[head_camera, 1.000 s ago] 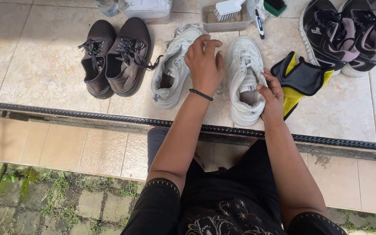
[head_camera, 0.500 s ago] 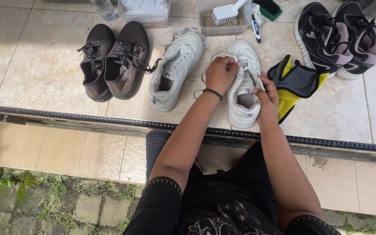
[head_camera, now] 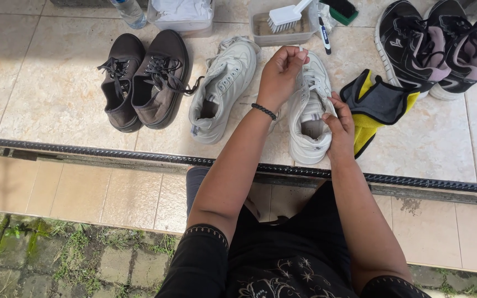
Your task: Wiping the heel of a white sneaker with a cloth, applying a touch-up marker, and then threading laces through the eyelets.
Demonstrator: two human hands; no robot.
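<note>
Two white sneakers stand on the tiled floor. My left hand (head_camera: 280,74), with a black bead bracelet on the wrist, pinches a white lace above the right white sneaker (head_camera: 309,124). My right hand (head_camera: 338,127) grips that sneaker's side by the opening. The left white sneaker (head_camera: 223,91) lies apart, to the left of my left arm, untouched.
A pair of dark brown lace-up shoes (head_camera: 143,80) sits at the left. A black and yellow cloth (head_camera: 375,107) lies right of the white sneaker, a black and pink pair (head_camera: 434,47) beyond. A tray with a brush (head_camera: 282,19), a box and a bottle (head_camera: 130,12) stand at the back. A black rubber strip (head_camera: 84,150) edges the step.
My left hand left the left white sneaker, moved right to the right sneaker and pulled its lace upward. My right hand stayed on that sneaker.
</note>
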